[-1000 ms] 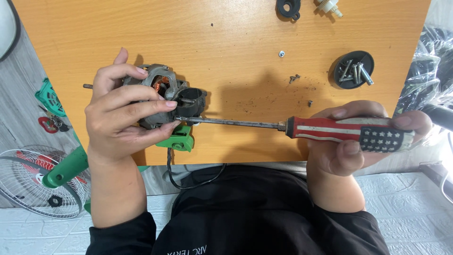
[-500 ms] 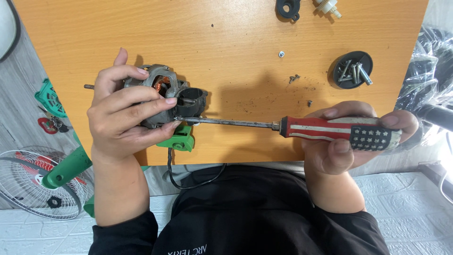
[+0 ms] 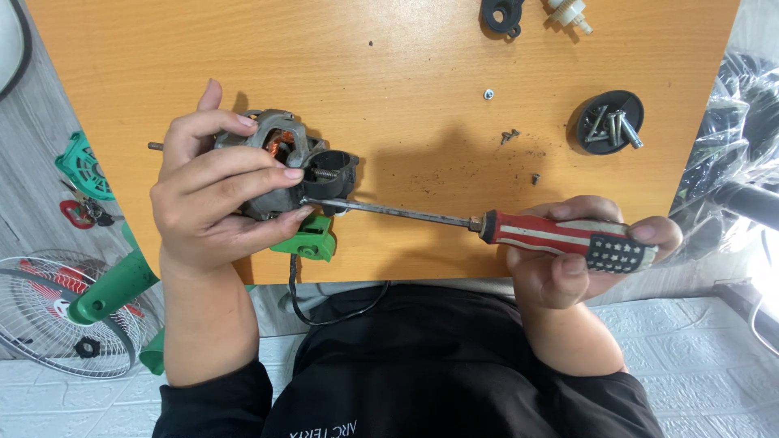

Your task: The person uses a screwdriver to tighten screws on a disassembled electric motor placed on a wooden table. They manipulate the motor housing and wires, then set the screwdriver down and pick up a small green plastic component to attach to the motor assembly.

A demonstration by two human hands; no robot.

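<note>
My left hand grips a small grey fan motor with copper windings showing, held just above the orange table. A black gear housing sits on the motor's right side, and a green plastic bracket hangs below it. My right hand holds a screwdriver by its red, white and dark patterned handle. The long metal shaft runs left, and its tip touches the motor at the black housing, next to my left fingers.
A black round cap holding several screws sits at the right. Loose screws lie near it. A black part and a white part rest at the far edge. A fan grille and green fan pieces lie on the floor at left.
The screwdriver has slid left along its axis, my right hand following, and its tip has stayed at the motor. My left hand has held the motor in the same spot.
</note>
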